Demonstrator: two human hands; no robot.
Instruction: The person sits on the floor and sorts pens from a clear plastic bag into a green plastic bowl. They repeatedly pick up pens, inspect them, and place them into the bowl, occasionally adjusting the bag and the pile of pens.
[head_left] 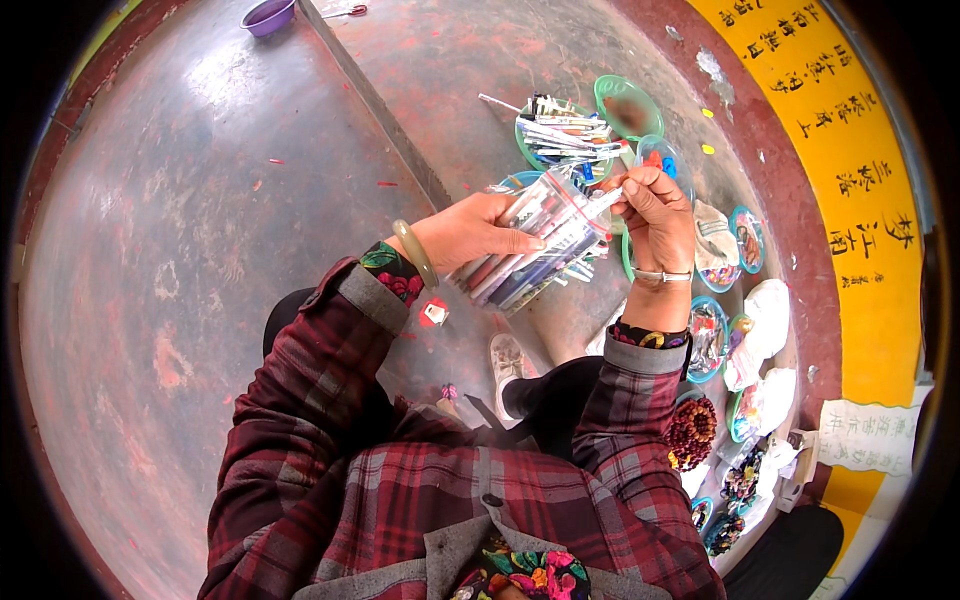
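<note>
My left hand (468, 236) grips a clear zip bag (516, 262) packed with several pens, its thumb lying across the front. A red line runs along the bag's mouth, which faces up and to the right. At that mouth, my right hand (655, 212) pinches a white pen (602, 204) between thumb and fingers. The pen slants, and its lower part reaches into the bag's opening. Just beyond the bag, a green basket (522, 150) holds a heap of pens, mostly white.
A green bowl (628, 108) stands beyond the pens. Down the right side are blue-rimmed baskets of small items (707, 338), white bags (765, 320) and dark red beads (692, 432). A purple basin (268, 16) sits far left. Red scraps dot the concrete floor (230, 260).
</note>
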